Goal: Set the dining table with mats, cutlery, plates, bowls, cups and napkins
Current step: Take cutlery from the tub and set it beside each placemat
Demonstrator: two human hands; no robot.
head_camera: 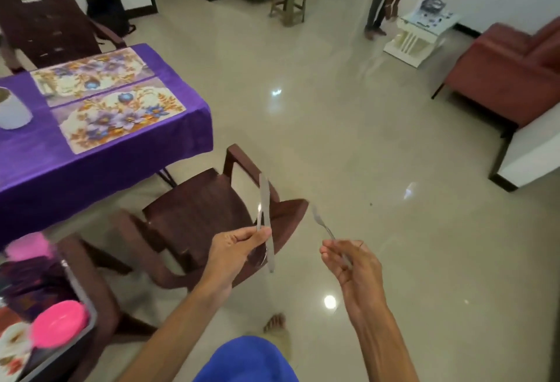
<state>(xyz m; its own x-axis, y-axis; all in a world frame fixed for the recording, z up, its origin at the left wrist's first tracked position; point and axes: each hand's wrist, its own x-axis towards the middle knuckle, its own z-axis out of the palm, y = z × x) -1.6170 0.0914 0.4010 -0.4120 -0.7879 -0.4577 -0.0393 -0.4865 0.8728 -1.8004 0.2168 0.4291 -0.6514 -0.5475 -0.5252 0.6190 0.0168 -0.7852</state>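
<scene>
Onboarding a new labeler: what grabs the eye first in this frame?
First, the two hands low in the middle: the left hand pinches a knife along with what looks like a spoon, and the right hand holds a fork, all above a brown chair. Next, at upper left, the bright purple tablecloth bearing two floral mats.

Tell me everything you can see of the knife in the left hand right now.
The knife is a plain table knife, silvery and metal-looking, blurred by motion. It stands near upright, its long flat blade pointing up and away and its handle end hanging below the fingers. The left hand pinches it around mid-length, together with another thin utensil. It is in the air above a brown chair.
</scene>
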